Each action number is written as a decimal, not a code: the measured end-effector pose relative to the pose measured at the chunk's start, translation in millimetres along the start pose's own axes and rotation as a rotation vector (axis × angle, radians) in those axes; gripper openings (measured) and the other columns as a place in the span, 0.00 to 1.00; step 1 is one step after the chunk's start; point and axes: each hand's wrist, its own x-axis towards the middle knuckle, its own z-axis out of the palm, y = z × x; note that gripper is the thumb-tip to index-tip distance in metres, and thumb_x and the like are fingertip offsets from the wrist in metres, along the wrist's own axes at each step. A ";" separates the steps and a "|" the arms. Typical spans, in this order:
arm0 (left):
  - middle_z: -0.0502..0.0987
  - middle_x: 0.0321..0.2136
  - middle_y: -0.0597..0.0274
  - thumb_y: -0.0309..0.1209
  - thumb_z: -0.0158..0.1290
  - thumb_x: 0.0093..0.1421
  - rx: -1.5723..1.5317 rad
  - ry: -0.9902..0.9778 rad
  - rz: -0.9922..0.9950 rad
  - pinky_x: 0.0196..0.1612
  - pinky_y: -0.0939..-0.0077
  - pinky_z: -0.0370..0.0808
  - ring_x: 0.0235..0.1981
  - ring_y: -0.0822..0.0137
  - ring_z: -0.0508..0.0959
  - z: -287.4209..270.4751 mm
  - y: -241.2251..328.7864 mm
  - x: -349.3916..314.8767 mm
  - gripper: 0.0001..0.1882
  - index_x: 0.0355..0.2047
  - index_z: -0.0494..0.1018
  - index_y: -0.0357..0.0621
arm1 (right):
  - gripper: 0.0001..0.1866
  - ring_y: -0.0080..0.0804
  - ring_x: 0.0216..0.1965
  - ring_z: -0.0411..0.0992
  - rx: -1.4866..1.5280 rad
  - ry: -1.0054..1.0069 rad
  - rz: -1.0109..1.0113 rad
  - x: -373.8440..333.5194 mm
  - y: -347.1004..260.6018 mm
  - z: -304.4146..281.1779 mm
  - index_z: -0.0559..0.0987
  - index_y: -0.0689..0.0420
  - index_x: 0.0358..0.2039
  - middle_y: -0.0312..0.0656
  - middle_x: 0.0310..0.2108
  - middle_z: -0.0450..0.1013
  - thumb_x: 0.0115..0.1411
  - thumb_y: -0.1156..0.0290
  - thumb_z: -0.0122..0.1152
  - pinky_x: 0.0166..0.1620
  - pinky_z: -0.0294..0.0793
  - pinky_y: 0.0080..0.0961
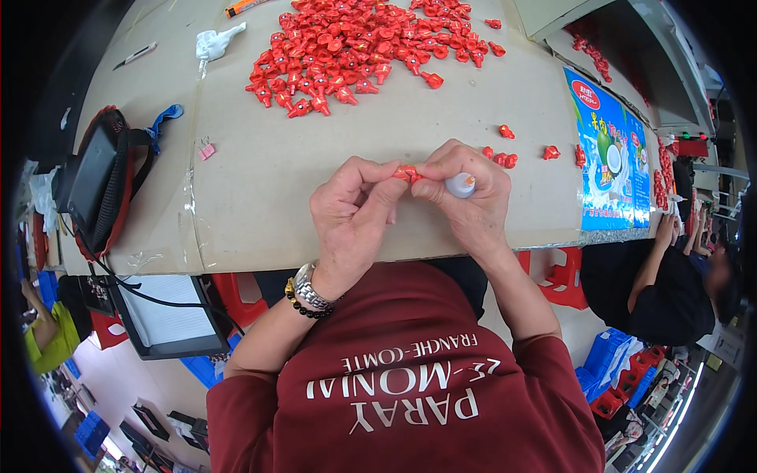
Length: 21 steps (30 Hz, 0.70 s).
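Observation:
Above the table's near edge, my left hand (347, 217) pinches one end of a small red plastic piece (408, 173) between thumb and fingertips. My right hand (482, 206) pinches the other end, so the two hands meet over it. A small white squeeze bottle (460, 185) with an orange-tinted tip is also tucked in my right hand, its tip toward the camera. Much of the red piece is covered by the fingertips. Beyond the hands lies a large heap of similar red pieces (331, 59). A few loose ones (505, 160) lie right of my right hand.
At the table's left are a black-and-red bag (110, 181), a pink binder clip (206, 150), a craft knife (136, 55) and a crumpled white item (220, 42). A blue printed sheet (607, 158) covers the right side. A person in black (654, 292) sits at the right.

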 end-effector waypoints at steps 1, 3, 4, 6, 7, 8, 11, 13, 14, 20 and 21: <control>0.76 0.23 0.68 0.21 0.54 0.60 0.006 0.002 0.003 0.20 0.89 0.65 0.19 0.84 0.68 0.3 -0.2 0.1 0.04 0.35 0.74 0.34 | 0.11 0.26 0.25 0.73 0.001 0.002 0.003 0.0 0.5 0.2 0.76 0.61 0.23 0.38 0.22 0.73 0.41 0.82 0.71 0.28 0.71 0.21; 0.76 0.23 0.68 0.21 0.54 0.60 0.017 0.006 0.010 0.20 0.89 0.64 0.18 0.84 0.68 0.8 -0.3 0.3 0.04 0.35 0.74 0.34 | 0.11 0.25 0.25 0.73 0.003 0.007 0.009 0.1 1.6 0.8 0.76 0.61 0.23 0.38 0.22 0.73 0.41 0.82 0.71 0.28 0.71 0.21; 0.76 0.23 0.68 0.21 0.54 0.60 0.022 0.008 0.013 0.20 0.89 0.64 0.18 0.84 0.68 0.7 -0.3 0.2 0.04 0.35 0.74 0.34 | 0.11 0.25 0.25 0.73 0.007 0.008 0.012 0.2 1.8 1.0 0.76 0.61 0.22 0.38 0.22 0.73 0.41 0.82 0.72 0.28 0.71 0.21; 0.76 0.22 0.68 0.21 0.54 0.60 0.037 0.012 0.023 0.20 0.89 0.64 0.18 0.84 0.68 1.0 -0.7 0.1 0.03 0.35 0.74 0.35 | 0.11 0.25 0.25 0.72 0.015 0.010 0.018 0.3 1.9 1.3 0.76 0.61 0.22 0.38 0.22 0.73 0.40 0.81 0.72 0.28 0.71 0.21; 0.76 0.22 0.68 0.22 0.54 0.60 0.045 0.014 0.029 0.19 0.89 0.64 0.18 0.84 0.67 1.3 -1.2 0.3 0.03 0.35 0.74 0.35 | 0.11 0.25 0.25 0.72 0.015 0.010 0.023 0.3 2.1 1.3 0.76 0.61 0.22 0.38 0.22 0.73 0.40 0.81 0.72 0.28 0.71 0.21; 0.76 0.22 0.68 0.22 0.54 0.60 0.053 0.015 0.035 0.19 0.89 0.63 0.18 0.84 0.67 1.5 -1.5 0.3 0.03 0.35 0.74 0.35 | 0.11 0.25 0.25 0.72 0.015 0.011 0.028 0.3 2.5 1.3 0.76 0.61 0.22 0.38 0.22 0.73 0.40 0.81 0.72 0.28 0.71 0.21; 0.75 0.22 0.69 0.22 0.54 0.60 0.063 0.018 0.038 0.19 0.89 0.63 0.18 0.84 0.67 1.6 -1.4 0.1 0.03 0.34 0.74 0.35 | 0.11 0.24 0.25 0.72 0.023 0.019 0.043 -0.2 3.3 1.5 0.76 0.61 0.23 0.38 0.22 0.73 0.41 0.81 0.72 0.27 0.71 0.21; 0.75 0.22 0.69 0.22 0.54 0.60 0.069 0.016 0.039 0.19 0.89 0.63 0.18 0.84 0.67 1.8 -1.5 0.3 0.03 0.34 0.74 0.35 | 0.11 0.24 0.24 0.72 0.023 0.024 0.047 -0.6 4.1 1.8 0.76 0.61 0.23 0.38 0.22 0.74 0.41 0.81 0.72 0.27 0.71 0.20; 0.75 0.21 0.69 0.22 0.54 0.60 0.072 0.015 0.040 0.19 0.89 0.63 0.18 0.84 0.67 1.8 -1.5 0.3 0.03 0.34 0.74 0.35 | 0.11 0.24 0.24 0.72 0.020 0.026 0.045 -0.7 4.7 1.9 0.76 0.61 0.23 0.38 0.22 0.74 0.41 0.81 0.72 0.27 0.71 0.20; 0.74 0.21 0.69 0.22 0.54 0.60 0.095 0.015 0.045 0.19 0.89 0.63 0.18 0.84 0.67 1.5 -1.7 0.0 0.03 0.34 0.74 0.35 | 0.11 0.23 0.24 0.72 0.030 0.032 0.037 -0.8 6.3 2.7 0.76 0.61 0.23 0.38 0.22 0.74 0.41 0.80 0.72 0.27 0.70 0.20; 0.74 0.21 0.69 0.22 0.54 0.60 0.095 0.017 0.045 0.19 0.89 0.63 0.18 0.84 0.67 1.7 -1.7 0.0 0.03 0.34 0.74 0.35 | 0.11 0.23 0.24 0.72 0.029 0.032 0.035 -0.7 6.2 2.9 0.76 0.61 0.23 0.38 0.22 0.74 0.41 0.80 0.72 0.27 0.70 0.20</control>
